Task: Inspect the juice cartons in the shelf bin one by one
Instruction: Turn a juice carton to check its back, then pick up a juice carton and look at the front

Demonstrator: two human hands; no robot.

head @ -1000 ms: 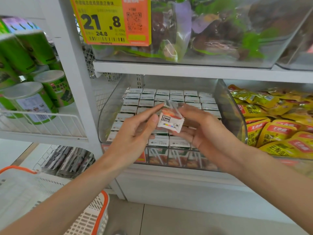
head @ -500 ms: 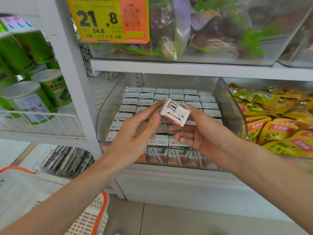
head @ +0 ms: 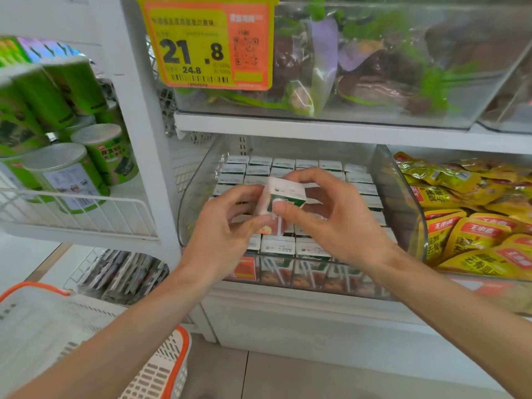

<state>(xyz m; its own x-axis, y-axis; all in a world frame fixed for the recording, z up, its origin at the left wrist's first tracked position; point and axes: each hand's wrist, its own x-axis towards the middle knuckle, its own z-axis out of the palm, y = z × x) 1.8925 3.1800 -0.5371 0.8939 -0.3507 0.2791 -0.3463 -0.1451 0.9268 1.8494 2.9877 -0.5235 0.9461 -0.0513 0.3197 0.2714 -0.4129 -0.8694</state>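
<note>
A clear plastic shelf bin [head: 403,203] on the middle shelf holds several rows of small white-topped juice cartons [head: 277,245]. One small juice carton [head: 283,194], white with green and orange print, is held upright above the bin. My right hand [head: 331,217] pinches it from the right, thumb on its front and fingers over its top. My left hand [head: 227,228] holds its left side and lower part with curled fingers. The carton's lower half is partly hidden by my fingers.
A yellow and orange price tag [head: 207,44] hangs from the upper shelf, with bagged goods behind. Yellow snack pouches [head: 472,226] fill the bin to the right. Green cans [head: 66,174] sit on a wire shelf at left. A white and orange basket [head: 86,341] is at lower left.
The carton has been turned from showing its white bottom to standing upright with its top up. Both hands shifted their grip around it, and the view moved slightly lower.
</note>
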